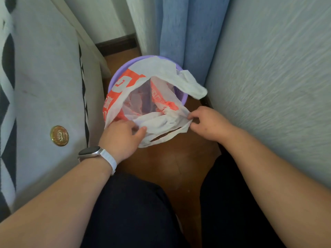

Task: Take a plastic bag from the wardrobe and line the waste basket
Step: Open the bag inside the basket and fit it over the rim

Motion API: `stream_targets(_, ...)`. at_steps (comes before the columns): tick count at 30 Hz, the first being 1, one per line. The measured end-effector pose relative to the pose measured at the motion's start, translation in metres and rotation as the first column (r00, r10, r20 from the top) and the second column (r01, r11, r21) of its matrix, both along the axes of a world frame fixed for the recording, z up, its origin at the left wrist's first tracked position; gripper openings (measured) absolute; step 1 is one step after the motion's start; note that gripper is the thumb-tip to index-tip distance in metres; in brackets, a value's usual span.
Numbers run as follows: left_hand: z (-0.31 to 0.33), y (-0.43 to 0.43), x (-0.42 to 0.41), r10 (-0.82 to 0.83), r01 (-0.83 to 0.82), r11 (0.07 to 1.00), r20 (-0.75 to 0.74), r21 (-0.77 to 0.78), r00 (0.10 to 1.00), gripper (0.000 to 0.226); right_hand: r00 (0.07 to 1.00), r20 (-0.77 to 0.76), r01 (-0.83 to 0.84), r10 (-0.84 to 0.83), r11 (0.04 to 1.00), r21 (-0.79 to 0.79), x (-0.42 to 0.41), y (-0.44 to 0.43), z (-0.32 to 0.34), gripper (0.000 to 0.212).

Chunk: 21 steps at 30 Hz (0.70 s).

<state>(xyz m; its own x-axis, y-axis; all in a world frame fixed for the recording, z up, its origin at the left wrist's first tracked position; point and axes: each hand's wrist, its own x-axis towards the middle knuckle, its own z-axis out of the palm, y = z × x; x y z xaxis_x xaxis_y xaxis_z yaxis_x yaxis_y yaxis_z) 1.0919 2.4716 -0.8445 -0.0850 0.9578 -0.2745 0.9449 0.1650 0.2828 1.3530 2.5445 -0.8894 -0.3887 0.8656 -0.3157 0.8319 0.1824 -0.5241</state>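
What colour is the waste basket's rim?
Lilac purple: the waste basket rim shows at the far left, head view.

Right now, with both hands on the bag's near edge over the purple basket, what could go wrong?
1. The far handle merely drapes over the waste basket rim; pulling with the left hand and right hand could drag it off.
2. The plastic bag looks thin, so stretching its bunched near edge may tear it.
3. The basket stands in a narrow gap beside the curtain; a hard tug might tip it.

Brown wooden floor (172, 163) carries the purple waste basket (114, 81).
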Motion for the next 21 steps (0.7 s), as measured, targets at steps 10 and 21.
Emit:
stream_targets(10, -0.012, 0.01, 0.0, 0.212, -0.206, 0.969, -0.032, 0.137, 0.977, 0.075, 0.991, -0.126, 0.003, 0.037, 0.953, 0.302, -0.043, -0.005, 0.029, 0.029)
stream_targets(21, -0.031, 0.017, -0.007, 0.287, -0.289, 0.956, 0.03, 0.058, 0.957, 0.087, 0.994, -0.089, -0.049, 0.071, 0.974, 0.222, -0.063, 0.011, 0.024, 0.019)
